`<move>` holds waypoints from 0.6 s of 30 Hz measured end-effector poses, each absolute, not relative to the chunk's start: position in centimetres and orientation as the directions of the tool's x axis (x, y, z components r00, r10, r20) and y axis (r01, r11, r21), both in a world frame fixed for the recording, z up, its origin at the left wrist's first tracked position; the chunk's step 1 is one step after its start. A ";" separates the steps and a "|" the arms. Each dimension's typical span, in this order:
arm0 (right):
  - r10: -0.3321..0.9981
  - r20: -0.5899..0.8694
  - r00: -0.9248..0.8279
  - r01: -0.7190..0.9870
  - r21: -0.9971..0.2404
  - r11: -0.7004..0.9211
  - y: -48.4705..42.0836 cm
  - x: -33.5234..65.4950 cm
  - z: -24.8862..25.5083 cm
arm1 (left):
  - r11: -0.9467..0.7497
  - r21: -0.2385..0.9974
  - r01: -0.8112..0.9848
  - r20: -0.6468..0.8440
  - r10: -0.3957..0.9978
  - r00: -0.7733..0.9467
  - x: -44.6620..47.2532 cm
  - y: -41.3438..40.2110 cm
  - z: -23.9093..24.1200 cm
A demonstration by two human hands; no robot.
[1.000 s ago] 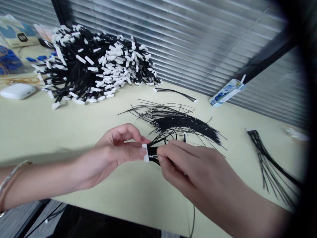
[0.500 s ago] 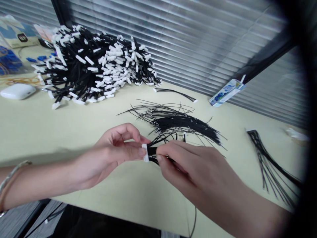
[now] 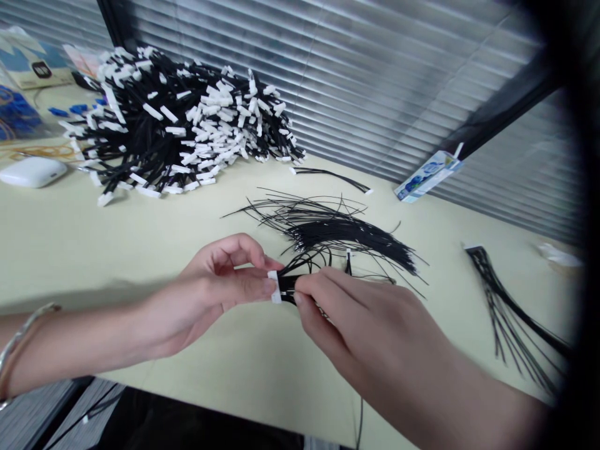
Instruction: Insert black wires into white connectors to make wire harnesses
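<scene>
My left hand [image 3: 225, 287] pinches a white connector [image 3: 274, 287] between thumb and fingers. Black wires [image 3: 319, 256] run out of its right side, some looping up behind. Close to the connector, my right hand [image 3: 356, 312] is closed with thumb and forefinger pressed together on a black wire [image 3: 289, 292], whose small shiny tip points at the connector. Whether that tip sits inside the connector I cannot tell. The right palm hides the rest of the wires. Just beyond the hands lies a loose bundle of cut black wires [image 3: 351, 236] with metal ends.
A large heap of black cables with white connectors [image 3: 187, 125] fills the back left. A white case [image 3: 32, 172] lies at the left, a drink carton [image 3: 427, 177] by the blinds. One single cable [image 3: 332, 175] lies at the back, another wire bunch [image 3: 501, 294] at the right.
My right hand has shifted slightly left, closer to the connector, with the wire in its fingers. The left hand keeps its hold, almost unmoved.
</scene>
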State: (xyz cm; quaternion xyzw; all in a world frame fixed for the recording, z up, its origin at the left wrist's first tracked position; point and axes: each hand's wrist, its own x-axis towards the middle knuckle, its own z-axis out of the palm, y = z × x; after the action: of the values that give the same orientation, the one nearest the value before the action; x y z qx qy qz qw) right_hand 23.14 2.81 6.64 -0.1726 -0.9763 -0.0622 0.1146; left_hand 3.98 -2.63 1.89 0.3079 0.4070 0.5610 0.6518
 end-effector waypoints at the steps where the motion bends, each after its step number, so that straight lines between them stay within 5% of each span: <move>1: 0.331 0.227 -0.916 0.357 0.084 0.930 2.8 23.1 6.7 | 0.186 0.858 -0.480 -0.195 0.980 0.032 4.0 -2.6 1.9; 9: 0.358 0.215 -0.909 0.380 0.072 0.922 2.5 23.3 6.6 | 0.178 0.856 -0.485 -0.209 0.978 -0.009 4.3 -2.8 2.4; 18: 0.382 0.295 -0.876 0.372 -0.089 0.924 2.7 22.7 5.9 | 0.153 0.885 -0.439 -0.172 0.985 -0.004 4.1 -2.7 1.8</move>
State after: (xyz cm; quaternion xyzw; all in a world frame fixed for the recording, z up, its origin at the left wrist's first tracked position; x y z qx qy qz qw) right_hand 22.72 2.73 5.94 -0.1947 -0.9684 0.0150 0.1551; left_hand 4.06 -2.68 1.79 0.3207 0.4257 0.5663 0.6286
